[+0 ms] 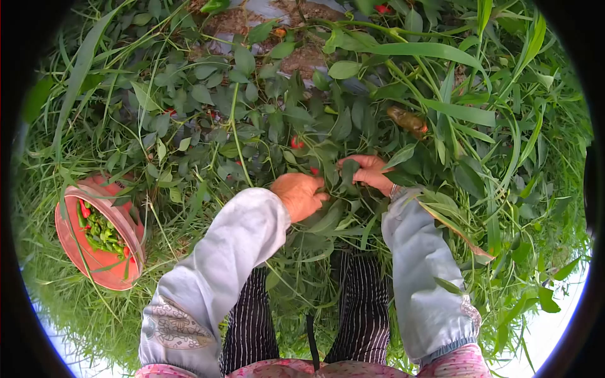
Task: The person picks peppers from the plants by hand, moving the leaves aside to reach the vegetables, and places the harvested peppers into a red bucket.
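My left hand reaches in among the leaves of a pepper plant, its fingers curled together and their tips partly covered by foliage. Just above it a small red pepper shows between the leaves, and another red pepper hangs a little farther up. To the right, my right hand has thumb and fingers drawn together beside a dark green leaf. What either hand pinches is hidden. Both forearms wear pale sleeves.
A pinkish-red bucket lies tilted in the grass at left, holding several green and red peppers. A brownish pepper hangs at upper right. Long grass blades cross the plants. Plastic sheeting and soil show at top.
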Motion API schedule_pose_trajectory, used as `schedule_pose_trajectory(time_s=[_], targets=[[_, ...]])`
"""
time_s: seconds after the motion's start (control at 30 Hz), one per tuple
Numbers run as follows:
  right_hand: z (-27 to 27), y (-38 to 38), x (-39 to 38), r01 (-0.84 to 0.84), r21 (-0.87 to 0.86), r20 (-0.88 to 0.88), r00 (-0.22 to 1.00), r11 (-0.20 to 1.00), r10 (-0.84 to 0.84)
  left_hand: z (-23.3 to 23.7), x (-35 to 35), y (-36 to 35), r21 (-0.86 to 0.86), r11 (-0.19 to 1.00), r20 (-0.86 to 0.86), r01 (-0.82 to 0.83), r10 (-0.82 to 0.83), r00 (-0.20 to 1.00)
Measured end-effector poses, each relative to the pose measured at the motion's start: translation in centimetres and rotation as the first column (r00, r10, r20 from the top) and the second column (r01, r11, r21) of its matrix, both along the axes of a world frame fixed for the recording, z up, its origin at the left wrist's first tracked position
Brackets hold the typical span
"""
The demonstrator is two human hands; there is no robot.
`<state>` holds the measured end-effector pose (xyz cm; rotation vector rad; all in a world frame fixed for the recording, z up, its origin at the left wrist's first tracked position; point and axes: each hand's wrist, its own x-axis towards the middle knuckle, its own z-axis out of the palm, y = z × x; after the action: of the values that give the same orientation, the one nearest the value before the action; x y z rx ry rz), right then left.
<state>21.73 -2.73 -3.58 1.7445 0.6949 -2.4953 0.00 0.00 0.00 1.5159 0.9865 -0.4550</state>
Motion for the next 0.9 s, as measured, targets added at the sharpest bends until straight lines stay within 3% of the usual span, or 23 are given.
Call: schedule_pose_trajectory(time_s=[0.07, 0.17, 0.2, 0.27, 0.3, 0.33, 0.43, 0.47, 0.57, 0.6, 0.7, 0.73, 0.77, 0.83, 0.87, 0.9], targets=[[1.0, -0.5, -0.4, 0.277, 0.059, -0.085, 0.959, 0.959, -0.271, -0.2, 0.7, -1.3, 0.082, 0.986, -0.05, 0.142, -0.138, 0.989], [3.1, 3.2, -2.4, 0.352, 0.161, -0.044, 0.936, 0.922, -0.349, 0.1, 2.2, -0.2, 0.329, 0.925, 0.021, 0.191, -0.209, 0.978], [1.1, 2.5, -2.3, 0.331, 0.133, -0.069, 0.943, 0.934, -0.324, 0.4, 3.0, -0.5, 0.415, 0.897, 0.059, 0.152, -0.193, 0.979], [0.7, 3.8, -3.1, -0.062, 0.124, 0.162, 0.986, 0.99, 0.041, 0.0, 4.2, -1.6, 0.415, 0.899, 0.059, 0.142, -0.182, 0.982], [0.7, 4.0, -3.4, -0.258, 0.084, 0.267, 0.936, 0.962, 0.228, 0.6, 4.6, -1.4, 0.413, 0.901, 0.059, 0.135, -0.175, 0.983], [1.1, 3.6, -3.4, -0.068, 0.068, 0.183, 0.982, 0.995, 0.055, 1.4, 4.8, -1.4, 0.491, 0.871, 0.149, 0.036, -0.124, 0.981], [1.8, 2.6, -4.3, -0.022, 0.234, 0.546, 0.83, 0.972, -0.112, 3.5, 5.8, -1.4, 0.53, 0.79, -0.085, 0.308, -0.312, 0.946], [1.6, 2.8, -4.3, 0.147, 0.131, 0.565, 0.801, 0.98, -0.196, 3.3, 5.9, -2.0, 0.625, 0.75, -0.075, 0.214, -0.216, 0.974], [-0.5, 0.1, -4.5, 0.276, 0.347, 0.528, 0.732, 0.896, -0.43, 4.6, 6.2, -2.2, 0.641, 0.746, -0.074, 0.181, -0.174, 0.982], [-2.0, -1.0, -4.8, 0.046, 0.457, 0.669, 0.64, 0.888, -0.377, 5.0, 5.9, -2.0, 0.627, 0.767, -0.015, 0.139, -0.166, 0.986], [-5.6, -2.1, -2.2, 0.521, 0.611, 0.205, 0.622, 0.595, -0.755, 8.1, 6.1, -3.5, 0.605, 0.792, 0.131, 0.083, -0.202, 0.971], [-5.6, -2.0, -2.1, 0.543, 0.577, 0.165, 0.654, 0.61, -0.738, 8.0, 6.0, -3.9, 0.513, 0.853, 0.138, 0.096, -0.193, 0.971], [-5.7, -1.9, -2.0, 0.561, 0.541, 0.125, 0.683, 0.626, -0.72, 7.5, 5.5, -3.9, 0.418, 0.905, 0.191, -0.08, -0.001, 0.982], [0.5, 1.5, -1.7, 0.258, 0.393, 0.305, 0.869, 0.883, -0.39, 6.5, 4.6, -2.2, 0.182, 0.877, 0.255, -0.444, 0.394, 0.883], [-1.6, -0.6, -0.8, 0.185, 0.545, 0.342, 0.842, 0.818, -0.418, 6.3, 4.0, -1.4, 0.02, 0.849, 0.266, -0.528, 0.504, 0.822], [-1.8, -0.9, 0.0, 0.187, 0.509, 0.365, 0.837, 0.84, -0.407, 7.2, 3.6, -0.2, -0.072, 0.851, 0.185, -0.52, 0.523, 0.832]])
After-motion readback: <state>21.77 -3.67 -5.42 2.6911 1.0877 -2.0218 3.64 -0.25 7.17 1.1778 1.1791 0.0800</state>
